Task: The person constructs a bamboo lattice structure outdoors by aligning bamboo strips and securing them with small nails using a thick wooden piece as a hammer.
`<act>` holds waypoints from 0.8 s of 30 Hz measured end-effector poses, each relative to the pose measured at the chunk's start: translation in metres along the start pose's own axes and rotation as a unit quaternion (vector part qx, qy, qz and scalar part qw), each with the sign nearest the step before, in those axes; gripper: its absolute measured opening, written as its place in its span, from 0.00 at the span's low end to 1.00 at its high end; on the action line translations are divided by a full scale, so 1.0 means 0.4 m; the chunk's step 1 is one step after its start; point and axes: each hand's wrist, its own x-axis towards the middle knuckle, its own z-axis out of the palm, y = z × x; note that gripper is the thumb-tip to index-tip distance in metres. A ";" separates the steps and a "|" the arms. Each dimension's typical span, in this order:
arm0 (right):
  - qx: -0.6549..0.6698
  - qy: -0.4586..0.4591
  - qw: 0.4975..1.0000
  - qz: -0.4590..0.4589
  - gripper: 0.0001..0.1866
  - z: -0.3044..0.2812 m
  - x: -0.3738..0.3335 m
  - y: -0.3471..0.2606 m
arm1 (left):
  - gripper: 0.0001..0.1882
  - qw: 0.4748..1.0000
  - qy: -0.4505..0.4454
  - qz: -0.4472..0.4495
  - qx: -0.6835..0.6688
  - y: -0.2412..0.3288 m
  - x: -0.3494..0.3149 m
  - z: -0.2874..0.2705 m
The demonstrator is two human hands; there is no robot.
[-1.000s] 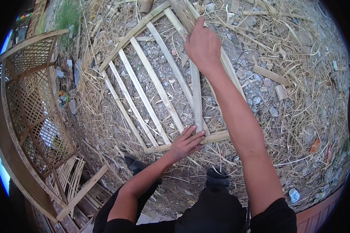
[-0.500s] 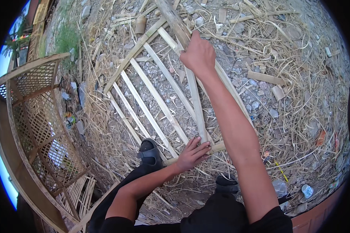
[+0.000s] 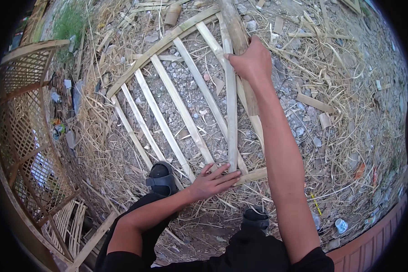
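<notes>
One lattice stands along the left edge of my view, with green grass just beyond its top at upper left. Across the centre I have the frame, its pale slats slanting over gravel and straw; a black sandal overlaps their lower ends. Right of that, at lower centre, I see the left hand, fingers apart, laid over the lower rail and touching the foot of a strip. The strip runs up to upper centre, beside a pole. Over the pole bends the right hand, thumb by the strip's upper end; fingertips are hidden, so I cannot tell how closed it is. A cup lies at lower right.
</notes>
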 end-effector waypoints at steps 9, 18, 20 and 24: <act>-0.032 0.022 0.999 -0.020 0.37 0.003 -0.006 0.016 | 0.23 0.997 -0.044 0.026 -0.061 -0.001 0.024 -0.007; -0.022 0.034 0.999 -0.022 0.23 0.023 0.015 0.010 | 0.29 0.994 -0.019 0.020 -0.107 -0.015 0.021 0.027; -0.022 0.047 0.998 -0.022 0.22 0.017 0.006 0.020 | 0.28 0.996 -0.019 0.024 -0.083 -0.010 0.030 0.017; -0.015 0.068 0.997 -0.034 0.24 0.008 -0.039 0.039 | 0.28 0.994 -0.027 0.022 -0.103 -0.013 0.029 0.025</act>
